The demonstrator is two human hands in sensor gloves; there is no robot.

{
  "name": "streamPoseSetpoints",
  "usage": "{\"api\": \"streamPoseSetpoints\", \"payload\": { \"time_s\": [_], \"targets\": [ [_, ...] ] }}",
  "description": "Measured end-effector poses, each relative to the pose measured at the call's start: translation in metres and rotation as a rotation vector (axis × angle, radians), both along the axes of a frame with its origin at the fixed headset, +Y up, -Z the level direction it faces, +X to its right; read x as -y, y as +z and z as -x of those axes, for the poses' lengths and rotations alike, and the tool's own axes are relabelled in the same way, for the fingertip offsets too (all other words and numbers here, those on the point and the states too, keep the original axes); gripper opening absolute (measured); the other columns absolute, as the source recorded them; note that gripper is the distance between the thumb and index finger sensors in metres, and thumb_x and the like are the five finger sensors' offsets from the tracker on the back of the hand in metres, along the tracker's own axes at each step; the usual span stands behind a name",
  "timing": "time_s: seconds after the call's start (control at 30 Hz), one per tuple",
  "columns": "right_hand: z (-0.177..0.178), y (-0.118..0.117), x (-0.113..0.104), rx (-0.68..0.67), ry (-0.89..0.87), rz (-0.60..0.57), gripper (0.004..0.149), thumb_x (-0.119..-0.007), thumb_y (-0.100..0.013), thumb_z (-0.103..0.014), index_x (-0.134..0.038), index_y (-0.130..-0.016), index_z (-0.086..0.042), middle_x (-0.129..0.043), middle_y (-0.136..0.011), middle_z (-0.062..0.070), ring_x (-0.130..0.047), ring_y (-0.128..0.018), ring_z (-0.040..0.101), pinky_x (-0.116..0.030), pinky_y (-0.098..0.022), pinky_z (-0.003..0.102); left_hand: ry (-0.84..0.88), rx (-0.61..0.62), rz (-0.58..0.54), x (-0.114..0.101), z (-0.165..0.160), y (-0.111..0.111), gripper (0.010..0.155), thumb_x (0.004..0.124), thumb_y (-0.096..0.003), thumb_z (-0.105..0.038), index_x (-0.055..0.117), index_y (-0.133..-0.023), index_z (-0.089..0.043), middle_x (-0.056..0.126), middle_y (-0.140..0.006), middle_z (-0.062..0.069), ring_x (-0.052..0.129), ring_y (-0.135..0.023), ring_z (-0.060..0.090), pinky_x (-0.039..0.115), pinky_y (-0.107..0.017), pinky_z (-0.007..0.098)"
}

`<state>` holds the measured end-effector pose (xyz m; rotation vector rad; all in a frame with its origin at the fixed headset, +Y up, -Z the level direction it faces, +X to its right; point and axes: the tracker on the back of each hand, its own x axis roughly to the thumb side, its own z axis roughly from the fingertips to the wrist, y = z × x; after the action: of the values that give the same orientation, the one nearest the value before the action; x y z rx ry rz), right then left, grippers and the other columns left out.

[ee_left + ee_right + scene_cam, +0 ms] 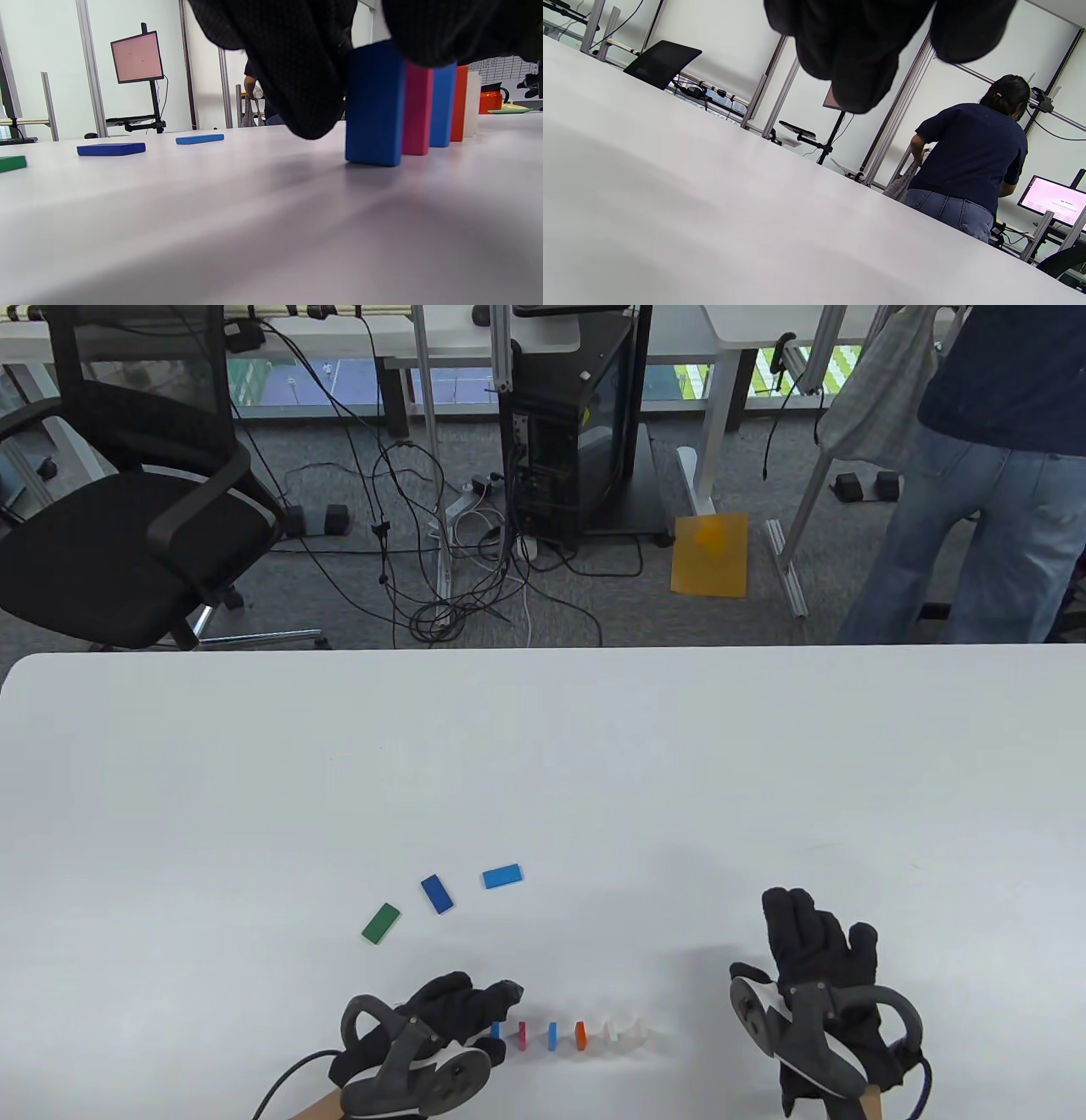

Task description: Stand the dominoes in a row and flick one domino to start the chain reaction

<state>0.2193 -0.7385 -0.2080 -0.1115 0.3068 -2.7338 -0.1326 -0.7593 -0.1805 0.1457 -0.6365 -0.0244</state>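
White table (pixel 543 746), grey carpet (pixel 339 594), black chair (pixel 127 534)

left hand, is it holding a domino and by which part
The left hand pinches the blue domino at the row's left end by its top, standing on the table. The right hand holds nothing.

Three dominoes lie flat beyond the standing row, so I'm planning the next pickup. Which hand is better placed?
Probably the left hand: the green domino and dark blue domino lie just beyond it; the right hand is farther off.
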Motion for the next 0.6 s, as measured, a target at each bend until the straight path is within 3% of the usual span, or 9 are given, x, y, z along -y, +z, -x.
{"api": "streamPoseSetpoints", "payload": {
  "time_s": [0.6],
  "targets": [
    [0.0017, 0.0007, -0.0002, -0.002, 0.014, 0.016, 0.092, -0.050, -0.036, -0.060, -0.039, -0.109, -0.005, -0.060, -0.110, 0.020, -0.083, -0.090, 0.038, -0.061, -0.061, 0.067, -0.029, 0.008, -0.025, -0.0012, -0.0015, 0.0044, 0.073, 0.075, -0.0326, -0.064, 0.071, -0.098, -0.030, 0.097, -0.083, -0.018, 0.113, -0.058, -0.011, 0.078, -0.071, 0.022]
  ]
}}
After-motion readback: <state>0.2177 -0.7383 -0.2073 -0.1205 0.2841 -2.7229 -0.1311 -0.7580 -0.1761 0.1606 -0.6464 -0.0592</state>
